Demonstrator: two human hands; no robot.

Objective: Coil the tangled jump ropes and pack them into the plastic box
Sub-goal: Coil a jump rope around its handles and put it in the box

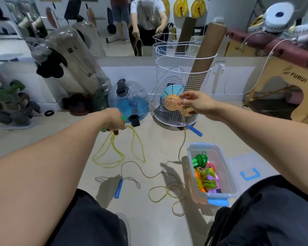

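Yellow rope (pixel 114 153) loops hang below left hand (pixel 114 119) grip, w/ handles.

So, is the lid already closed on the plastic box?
No, the plastic box stands open with coiled ropes inside, and its lid lies on the floor beside it.

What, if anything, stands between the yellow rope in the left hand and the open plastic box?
Nothing solid. The yellow rope hangs from the left hand; only the blue-handled rope lies on the floor between it and the plastic box, whose lid is off.
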